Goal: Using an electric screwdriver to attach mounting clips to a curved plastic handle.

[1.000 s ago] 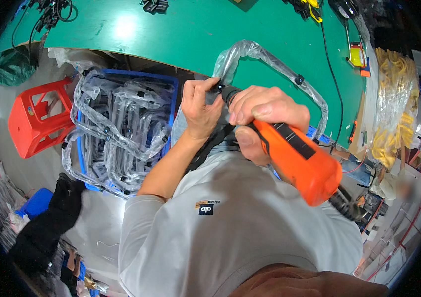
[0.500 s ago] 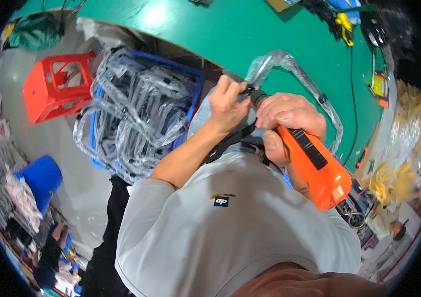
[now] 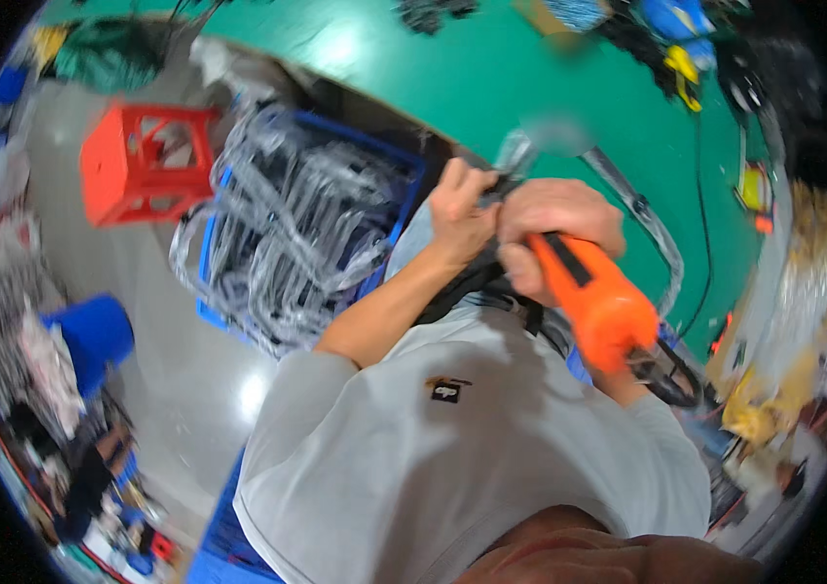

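In my right hand is an orange electric screwdriver, its cable end tilted toward my body. My fingers wrap around its front part, and its tip is hidden. Just to the left, my left hand closes on the black end of a bent tube covered in clear plastic wrap. The tube arches over the green table and runs down past the right side of my right hand. Part of its upper bend is blurred. The screwdriver's front lies close to the fingers of my left hand.
A blue crate filled with plastic-wrapped bent tubes stands left of the table. Farther left are a red stool and a blue bin. A dark cable crosses the table's right part. Yellow-handled tools lie at the far right.
The orange screwdriver has swung, its cable end shifting left and away from my body. My left hand stays on the tube's black end. The whole view has shifted slightly.
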